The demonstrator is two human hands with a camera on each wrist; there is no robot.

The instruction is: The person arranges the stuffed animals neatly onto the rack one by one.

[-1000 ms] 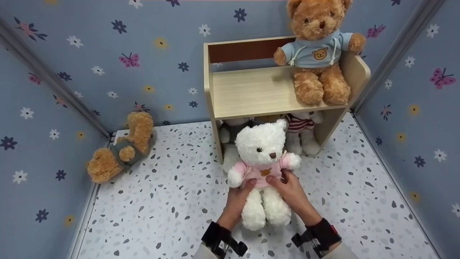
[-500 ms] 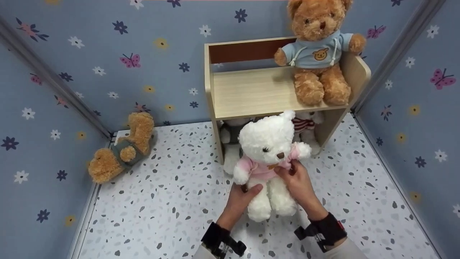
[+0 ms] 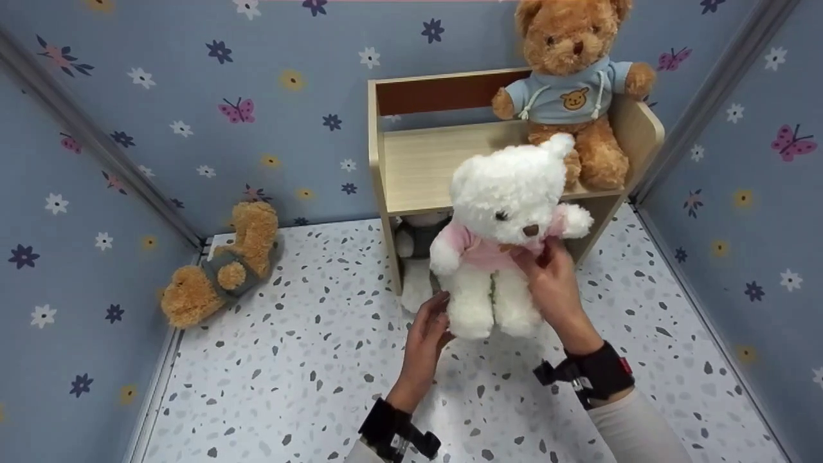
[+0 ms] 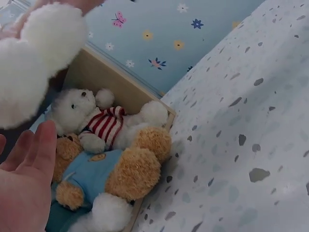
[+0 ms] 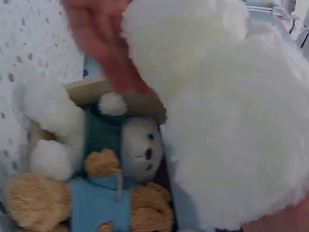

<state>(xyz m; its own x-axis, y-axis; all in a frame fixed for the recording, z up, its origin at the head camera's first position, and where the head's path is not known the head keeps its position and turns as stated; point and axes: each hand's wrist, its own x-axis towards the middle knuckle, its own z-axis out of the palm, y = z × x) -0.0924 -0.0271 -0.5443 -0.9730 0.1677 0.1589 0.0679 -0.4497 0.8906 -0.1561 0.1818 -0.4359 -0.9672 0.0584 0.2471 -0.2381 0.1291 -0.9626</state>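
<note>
A white teddy bear [image 3: 492,247] in a pink top is held up before the shelf, facing me, its head overlapping the upper board. My right hand [image 3: 558,289] grips its pink top at the side below the raised arm. Beside the bear's other leg, my left hand [image 3: 424,344] has its fingers extended; the left wrist view shows the fingers [image 4: 46,145] apart from the white legs [image 4: 29,72]. In the right wrist view white fur [image 5: 241,121] covers much of the frame.
On the wooden shelf's [image 3: 427,151] upper board sits a brown bear [image 3: 572,96] in a blue hoodie. Below sit a striped-top bear [image 4: 106,128], a blue-top brown bear [image 4: 96,169] and a green-top bear [image 5: 104,130]. Another brown bear [image 3: 222,276] lies on the floor at the left.
The white bear has risen and shifted right toward the upper board, carried by my right hand. My left hand, earlier holding the bear's lower side, has come off it.
</note>
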